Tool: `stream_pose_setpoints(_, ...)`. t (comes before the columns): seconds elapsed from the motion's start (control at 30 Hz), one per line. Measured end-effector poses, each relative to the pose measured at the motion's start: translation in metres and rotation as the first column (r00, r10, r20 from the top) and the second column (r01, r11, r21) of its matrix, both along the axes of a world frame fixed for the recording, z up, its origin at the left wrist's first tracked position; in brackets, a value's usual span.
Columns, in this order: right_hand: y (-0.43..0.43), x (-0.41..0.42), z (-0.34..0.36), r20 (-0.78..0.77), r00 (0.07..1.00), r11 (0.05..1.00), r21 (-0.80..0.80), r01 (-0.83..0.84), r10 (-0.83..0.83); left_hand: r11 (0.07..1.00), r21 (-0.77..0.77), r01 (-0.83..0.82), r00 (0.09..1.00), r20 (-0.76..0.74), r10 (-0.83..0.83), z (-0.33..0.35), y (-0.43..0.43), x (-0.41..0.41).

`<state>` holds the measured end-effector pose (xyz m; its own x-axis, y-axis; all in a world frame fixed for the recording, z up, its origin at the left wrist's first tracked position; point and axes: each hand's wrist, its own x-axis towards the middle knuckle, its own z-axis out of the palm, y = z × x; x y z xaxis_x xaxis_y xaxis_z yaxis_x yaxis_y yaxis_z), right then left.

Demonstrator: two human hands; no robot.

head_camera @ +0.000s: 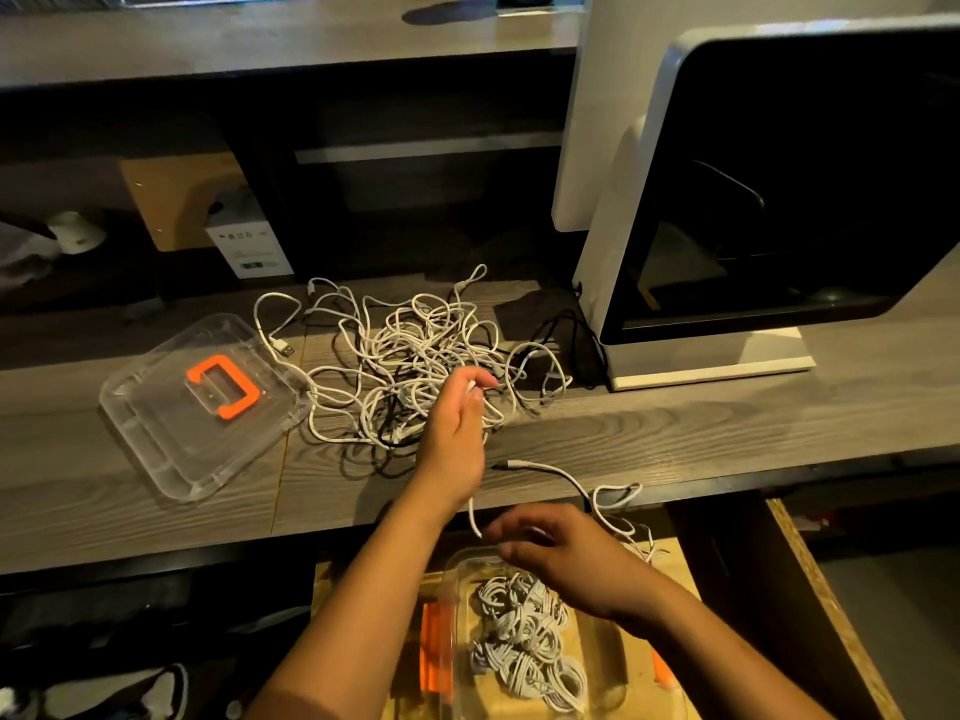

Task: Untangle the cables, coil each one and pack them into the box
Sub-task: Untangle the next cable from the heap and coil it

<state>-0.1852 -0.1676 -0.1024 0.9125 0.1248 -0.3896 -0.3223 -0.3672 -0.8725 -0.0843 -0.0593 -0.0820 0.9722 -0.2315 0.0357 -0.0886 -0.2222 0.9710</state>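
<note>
A tangle of white cables [410,356] lies on the grey wooden desk [675,433]. My left hand [457,428] reaches into its near edge and pinches a white cable between thumb and fingers; the strand hangs down below my wrist to a loose end [475,522]. My right hand [566,553] hovers lower, above a clear plastic box [613,662] with orange latches that holds several coiled white cables [524,636]. Its fingers are loosely curled, blurred, and hold nothing that I can see. Another white cable [561,475] trails over the desk's front edge.
The clear box lid [156,423] with an orange handle lies on the desk at the left. A white machine with a dark window [779,200] stands at the right, black cords [576,335] beside it. The box rests on a wooden surface [810,589] below the desk.
</note>
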Motion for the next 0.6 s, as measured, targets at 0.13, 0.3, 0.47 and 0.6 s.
stream_pose_setpoints(0.13, -0.003, -0.004, 0.005, -0.008, 1.000, 1.000, -0.020, 0.020, -0.021, 0.968, -0.220, -0.124, 0.979, -0.187, 0.083, 0.013, 0.007, 0.010)
stream_pose_setpoints(0.3, -0.007, -0.006, 0.005, -0.045, 0.976, 0.971, 0.103, 0.218, -0.214, 0.866, -0.466, -0.180, 0.934, -0.358, 0.001, 0.018, 0.013, 0.010)
stream_pose_setpoints(0.47, -0.005, -0.007, 0.005, 0.010, 0.958, 0.954, 0.089, 0.286, -0.288, 0.821, -0.494, -0.285, 0.922, -0.375, 0.095, 0.010, 0.015, 0.014)
stream_pose_setpoints(0.6, 0.003, -0.008, 0.006, 0.158, 0.966, 0.978, -0.008, 0.207, -0.203, 0.975, 0.091, -0.201, 0.980, 0.021, 0.200, 0.003, 0.019, 0.017)
